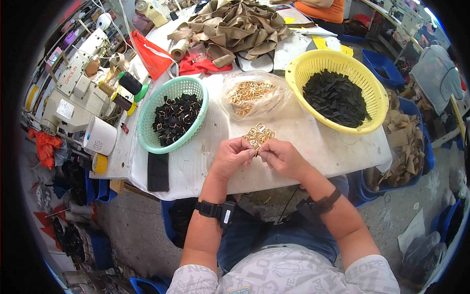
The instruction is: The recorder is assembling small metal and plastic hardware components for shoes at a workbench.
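Observation:
Above the front of the white-covered table, my left hand and my right hand meet with fingertips pinched. Between them is something small and dark that the fingers mostly hide. Just beyond lies a loose heap of gold-coloured metal rings. More such rings fill a clear plastic bag behind the heap. To the left, a mint-green basket holds black fabric tabs fitted with gold rings. On the right, short black fabric strips lie in a yellow basket.
A phone lies by the table's left front edge. At left stand a sewing machine, thread spools and a white cup. Brown straps are piled at the back, near another person. A blue bin holds brown pieces.

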Demonstrator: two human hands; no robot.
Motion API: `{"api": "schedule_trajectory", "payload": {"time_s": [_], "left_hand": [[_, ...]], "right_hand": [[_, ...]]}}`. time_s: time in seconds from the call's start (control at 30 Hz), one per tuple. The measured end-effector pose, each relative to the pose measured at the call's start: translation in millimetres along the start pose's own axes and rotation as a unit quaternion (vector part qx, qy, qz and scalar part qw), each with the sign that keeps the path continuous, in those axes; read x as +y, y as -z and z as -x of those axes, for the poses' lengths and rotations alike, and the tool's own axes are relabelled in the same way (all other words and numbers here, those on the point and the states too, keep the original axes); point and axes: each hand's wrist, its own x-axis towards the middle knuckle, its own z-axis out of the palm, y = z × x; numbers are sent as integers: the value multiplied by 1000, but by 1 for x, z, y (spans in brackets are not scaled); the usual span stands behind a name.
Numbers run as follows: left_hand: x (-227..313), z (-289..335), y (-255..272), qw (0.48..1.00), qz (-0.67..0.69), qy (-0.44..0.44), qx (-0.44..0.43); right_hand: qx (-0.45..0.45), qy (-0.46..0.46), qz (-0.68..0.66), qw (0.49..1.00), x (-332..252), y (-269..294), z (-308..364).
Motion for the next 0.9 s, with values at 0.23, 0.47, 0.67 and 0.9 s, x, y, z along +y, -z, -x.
{"api": "schedule_trajectory", "payload": {"time_s": [0.23,0.47,0.67,0.9], "left_hand": [[3,1,0,1000,5,14,-8],[3,2,-2,1000,-23,0,-6],[2,2,-1,999,-36,-2,-18],[5,2,-1,999,-21,19,-21]], "right_hand": [[-22,-53,-60,997,-6,1,0],[-30,-36,-36,998,-1,1,0],[-45,-22,-21,999,-3,3,1],[-14,12,24,1000,-2,3,1]]}}
